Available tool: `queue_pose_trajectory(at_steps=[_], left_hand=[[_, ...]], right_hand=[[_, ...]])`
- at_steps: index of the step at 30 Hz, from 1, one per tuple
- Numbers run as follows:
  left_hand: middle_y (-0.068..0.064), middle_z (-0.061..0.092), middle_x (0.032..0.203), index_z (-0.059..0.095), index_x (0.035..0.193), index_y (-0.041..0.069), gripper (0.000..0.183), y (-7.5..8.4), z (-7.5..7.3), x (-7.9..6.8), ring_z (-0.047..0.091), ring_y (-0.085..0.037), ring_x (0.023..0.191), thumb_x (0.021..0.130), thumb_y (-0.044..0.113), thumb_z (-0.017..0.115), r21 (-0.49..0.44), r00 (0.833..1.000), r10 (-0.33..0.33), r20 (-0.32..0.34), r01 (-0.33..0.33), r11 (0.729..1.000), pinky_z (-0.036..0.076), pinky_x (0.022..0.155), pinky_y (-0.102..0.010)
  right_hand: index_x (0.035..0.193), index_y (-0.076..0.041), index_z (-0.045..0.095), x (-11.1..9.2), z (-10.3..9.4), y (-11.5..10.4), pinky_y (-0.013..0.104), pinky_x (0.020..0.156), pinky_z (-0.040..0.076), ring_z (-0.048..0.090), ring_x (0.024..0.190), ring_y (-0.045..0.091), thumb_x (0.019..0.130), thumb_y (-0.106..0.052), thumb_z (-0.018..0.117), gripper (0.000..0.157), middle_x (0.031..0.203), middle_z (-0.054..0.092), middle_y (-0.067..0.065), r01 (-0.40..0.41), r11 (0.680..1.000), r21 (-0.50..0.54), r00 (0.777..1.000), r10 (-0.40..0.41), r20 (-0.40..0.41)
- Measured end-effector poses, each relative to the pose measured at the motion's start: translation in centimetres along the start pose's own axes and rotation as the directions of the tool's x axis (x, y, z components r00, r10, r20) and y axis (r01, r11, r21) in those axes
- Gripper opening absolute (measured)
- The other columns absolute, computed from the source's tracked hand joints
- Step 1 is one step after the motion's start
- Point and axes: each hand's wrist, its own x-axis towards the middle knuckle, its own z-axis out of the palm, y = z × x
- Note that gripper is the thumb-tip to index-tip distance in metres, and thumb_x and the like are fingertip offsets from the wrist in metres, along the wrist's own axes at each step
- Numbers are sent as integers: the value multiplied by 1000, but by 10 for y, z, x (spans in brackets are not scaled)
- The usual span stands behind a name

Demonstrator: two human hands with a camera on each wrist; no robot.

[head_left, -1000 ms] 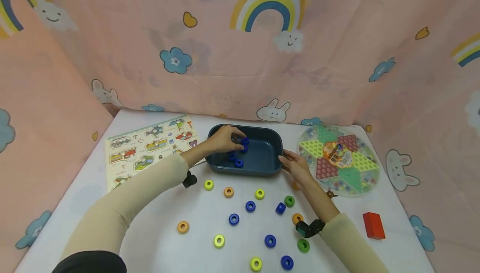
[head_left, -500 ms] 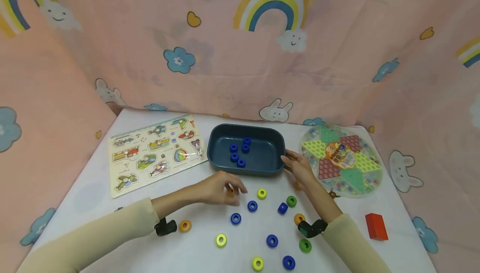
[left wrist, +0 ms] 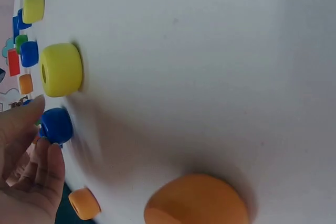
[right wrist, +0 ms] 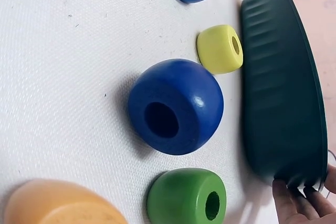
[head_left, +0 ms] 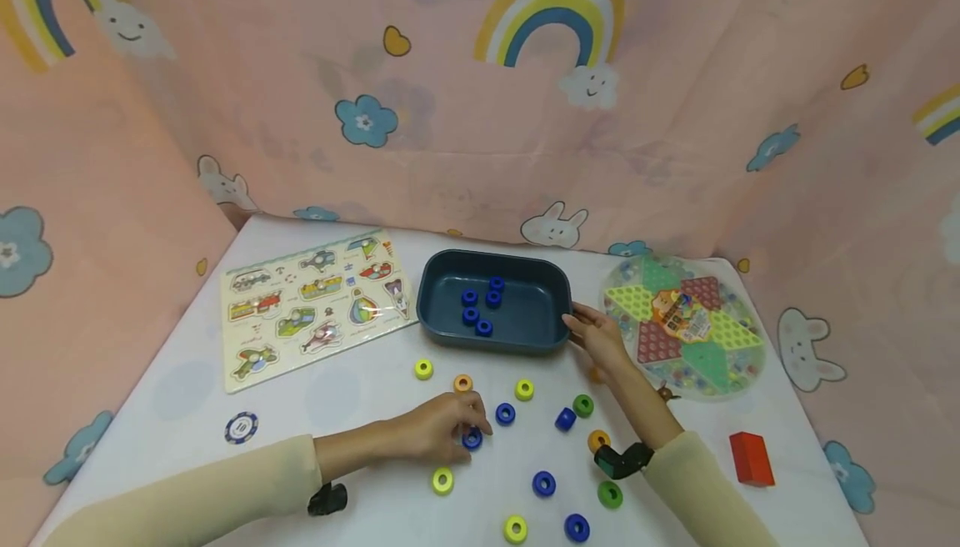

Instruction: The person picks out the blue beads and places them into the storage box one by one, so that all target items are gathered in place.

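My left hand [head_left: 438, 429] is low over the table, thumb and fingers curled round a blue bead [head_left: 472, 439]. In the left wrist view that blue bead [left wrist: 56, 125] sits between the thumb tip and the fingertips. At the back, my right hand [head_left: 600, 338] holds the right end of a dark teal rectangular dish [head_left: 510, 345]. The right wrist view shows fingers [right wrist: 286, 200] under its rim. Several blue beads [head_left: 470, 316] lie inside the dish, toward its middle.
Loose yellow beads [head_left: 442, 481], orange beads [head_left: 462, 383], green beads [head_left: 610, 494] and other blue beads [head_left: 544, 484] dot the table. Around them are a picture puzzle board [head_left: 318, 305], a poker chip [head_left: 242, 428], a round game board [head_left: 682, 326] and a red block [head_left: 752, 459].
My left hand has left the inside of the dish, where it let go of blue beads, and come nearer to a blue bead on the table. The right hand stays on the dish.
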Motion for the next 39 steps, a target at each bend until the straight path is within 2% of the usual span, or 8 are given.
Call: queue_pose_trajectory(at_steps=[7,13,18,21,25,31,35,39], left_hand=[[9,55,84,70,101,8,35,-8,2,-2,52,-5,75,68,1,78,70,999,-36,31,34,997,43,66,-14],[8,59,82,69,100,5,33,-9,-2,-2,57,-8,73,69,-1,77,-27,1000,-25,3,25,999,46,63,-16],[6,64,88,69,102,3,32,0,-21,3,61,-11,75,72,-3,76,-127,998,-50,-35,45,991,51,65,-20],[6,64,90,68,105,4,32,4,-40,11,61,-13,78,74,4,76,-129,997,-36,-70,27,991,51,68,-23],[2,64,89,67,106,3,33,5,-70,26,61,-14,77,75,5,76,-94,989,-28,-147,14,995,52,68,-26],[1,64,82,67,106,2,33,-8,-109,63,61,-13,71,74,6,77,-76,971,-90,-221,75,994,51,64,-24],[-1,66,85,66,107,1,34,-18,-124,92,62,-14,74,75,6,77,-53,965,-139,-222,130,990,51,65,-23],[-4,66,91,67,105,0,34,-27,-130,122,61,-13,76,73,5,78,-48,954,-200,-224,194,980,51,67,-22]], right_hand=[[137,0,40,1,0,2,37,97,40,45,121,26,94,-12,54,47,138,42,17,-9,1000,-12,1000,9,-4],[137,-1,41,2,1,1,36,96,41,46,121,25,94,-13,55,47,138,43,16,-3,1000,-19,1000,3,-1],[139,-2,39,1,2,1,36,97,41,45,121,26,95,-13,54,48,138,42,15,-11,1000,-9,1000,11,8],[138,-2,39,1,2,1,36,97,41,46,121,25,94,-14,54,48,138,43,15,-11,1000,-4,1000,11,6],[138,-2,39,3,3,0,36,96,41,46,120,26,94,-13,55,48,138,43,15,-7,1000,1,1000,7,9],[139,-2,39,3,1,0,36,97,41,45,121,26,94,-13,54,48,138,42,16,-16,1000,5,1000,16,2],[138,-2,39,1,-1,-1,37,97,40,45,121,26,94,-13,54,48,138,42,16,-20,1000,3,1000,20,-5],[139,-1,39,0,-3,-2,36,96,41,45,121,27,94,-14,55,49,138,42,16,-24,1000,1,1000,24,-2]])
